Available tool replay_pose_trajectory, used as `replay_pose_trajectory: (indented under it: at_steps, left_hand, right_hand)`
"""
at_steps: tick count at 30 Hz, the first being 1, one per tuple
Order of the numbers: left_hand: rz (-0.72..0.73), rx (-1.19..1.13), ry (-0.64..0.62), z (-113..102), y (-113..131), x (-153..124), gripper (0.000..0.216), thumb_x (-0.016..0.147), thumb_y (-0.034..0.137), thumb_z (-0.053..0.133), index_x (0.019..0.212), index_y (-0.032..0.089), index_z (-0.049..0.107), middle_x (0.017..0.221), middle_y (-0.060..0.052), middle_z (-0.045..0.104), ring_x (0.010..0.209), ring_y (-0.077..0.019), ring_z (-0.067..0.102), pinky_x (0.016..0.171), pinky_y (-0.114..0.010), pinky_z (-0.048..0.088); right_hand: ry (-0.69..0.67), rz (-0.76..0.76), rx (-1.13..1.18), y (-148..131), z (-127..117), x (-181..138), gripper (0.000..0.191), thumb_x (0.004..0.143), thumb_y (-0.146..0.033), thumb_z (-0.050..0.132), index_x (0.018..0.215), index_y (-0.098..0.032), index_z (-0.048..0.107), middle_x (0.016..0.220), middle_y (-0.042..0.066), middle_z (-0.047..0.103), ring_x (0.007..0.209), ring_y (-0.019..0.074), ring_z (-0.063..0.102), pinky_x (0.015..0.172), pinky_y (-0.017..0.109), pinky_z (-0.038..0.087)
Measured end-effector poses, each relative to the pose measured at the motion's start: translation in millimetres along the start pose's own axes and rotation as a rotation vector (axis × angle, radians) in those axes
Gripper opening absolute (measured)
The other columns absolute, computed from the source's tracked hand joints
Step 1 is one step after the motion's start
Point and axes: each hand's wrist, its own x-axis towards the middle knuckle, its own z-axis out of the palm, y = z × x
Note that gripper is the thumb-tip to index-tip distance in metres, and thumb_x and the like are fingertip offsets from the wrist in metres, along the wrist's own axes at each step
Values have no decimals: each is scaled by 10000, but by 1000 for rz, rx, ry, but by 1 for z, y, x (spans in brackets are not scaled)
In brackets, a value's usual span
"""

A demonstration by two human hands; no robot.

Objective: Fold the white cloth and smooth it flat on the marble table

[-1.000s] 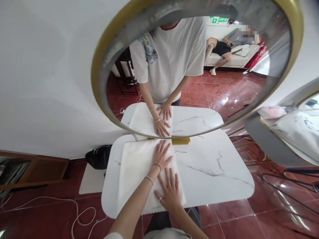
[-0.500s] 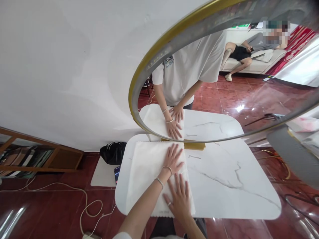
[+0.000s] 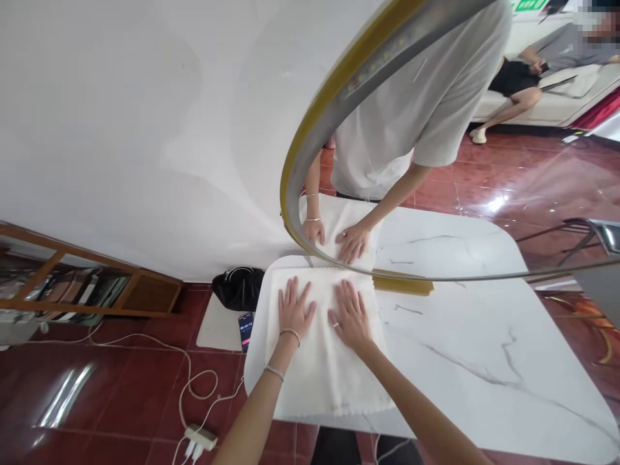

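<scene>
A folded white cloth [image 3: 329, 361] lies on the left part of a white marble table [image 3: 475, 361]. My left hand [image 3: 293, 309] rests flat on the cloth's far left area, fingers spread; two bracelets circle that wrist. My right hand [image 3: 349, 313] lies flat beside it on the far middle of the cloth, fingers stretched out, a ring on one finger. Neither hand holds anything. A round mirror with a gold rim [image 3: 339, 97] stands at the table's far edge and reflects my arms and the cloth.
A black bag [image 3: 237, 287], a phone [image 3: 246, 328] and a white mat [image 3: 217, 326] lie on the red tiled floor left of the table. White cables and a power strip [image 3: 198, 438] run across the floor. A wooden shelf [image 3: 72, 284] stands at left. In the mirror, a person reclines on a sofa.
Both hands slid to the far edge of the cloth and uncrossed; they lie side by side. The view shifted, so the table and mirror sit further right.
</scene>
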Motion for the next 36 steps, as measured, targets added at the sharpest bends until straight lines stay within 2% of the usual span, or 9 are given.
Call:
replay_pose_trajectory:
  at_steps: [6, 9, 12, 17, 20, 24, 27, 31, 36]
  left_hand:
    - [-17, -1, -34, -2, -20, 60, 529, 924, 421, 480, 1433, 292, 409, 1578, -91, 226, 1460, -279, 172, 1169, -544, 146]
    - [39, -19, -37, -2, -35, 85, 504, 927, 421, 479, 1414, 297, 438, 1561, -85, 277, 1454, -273, 200, 1171, -536, 145]
    - [4, -49, 1, -2, -49, 89, 450, 939, 382, 466, 1376, 280, 494, 1535, -90, 335, 1431, -282, 265, 1161, -530, 191]
    - [-22, -120, 91, -8, -65, 34, 405, 975, 231, 319, 1267, 214, 600, 1407, -74, 523, 1392, -229, 354, 1158, -453, 249]
    - [-5, -51, 67, -16, -57, -31, 456, 969, 250, 328, 1403, 196, 457, 1501, -106, 395, 1425, -253, 285, 1153, -500, 226]
    - [-4, 66, 27, -22, -29, -122, 571, 916, 346, 460, 1467, 239, 354, 1587, -121, 173, 1459, -317, 157, 1149, -563, 142]
    - [22, 87, 1, -25, -12, -162, 649, 877, 357, 515, 1485, 257, 311, 1602, -109, 97, 1460, -331, 138, 1157, -551, 91]
    - [122, 80, -39, -25, -9, -155, 662, 863, 380, 543, 1479, 298, 316, 1602, -88, 113, 1458, -333, 147, 1161, -534, 66]
    - [171, 41, -86, -21, -26, -80, 603, 883, 420, 526, 1455, 327, 362, 1594, -82, 158, 1454, -325, 171, 1156, -546, 103]
  right_hand:
    - [-6, 111, -17, -16, 35, 61, 573, 937, -393, 412, 1424, -91, 405, 1502, 193, 334, 1407, 360, 213, 1110, 544, 215]
    - [-54, 197, -45, -25, 44, 87, 586, 939, -407, 411, 1460, -142, 360, 1457, 209, 392, 1344, 402, 297, 1061, 605, 209]
    - [-117, 202, -44, -35, 48, 102, 614, 946, -439, 404, 1487, -167, 304, 1429, 230, 411, 1295, 398, 362, 1046, 616, 202]
    - [-142, 62, 17, -48, 45, 91, 615, 940, -509, 409, 1472, -209, 343, 1543, 191, 230, 1409, 390, 189, 1094, 590, 152]
    - [-143, -37, 48, -54, 34, 59, 610, 938, -513, 412, 1475, -235, 335, 1574, 162, 158, 1445, 377, 84, 1113, 588, 122]
    - [-120, -31, 43, -64, 12, -8, 633, 933, -455, 451, 1503, -262, 254, 1587, 153, 113, 1451, 375, 80, 1110, 597, 151]
    - [-108, -18, 10, -68, -6, -58, 653, 917, -371, 496, 1508, -285, 233, 1588, 134, 128, 1447, 370, 126, 1106, 576, 204]
    - [-97, 24, -25, -61, -16, -87, 619, 919, -319, 495, 1496, -282, 275, 1578, 113, 185, 1447, 336, 165, 1114, 534, 235]
    - [-49, 52, -4, -37, 1, -35, 503, 957, -302, 423, 1454, -250, 371, 1569, 112, 220, 1457, 306, 133, 1127, 520, 231]
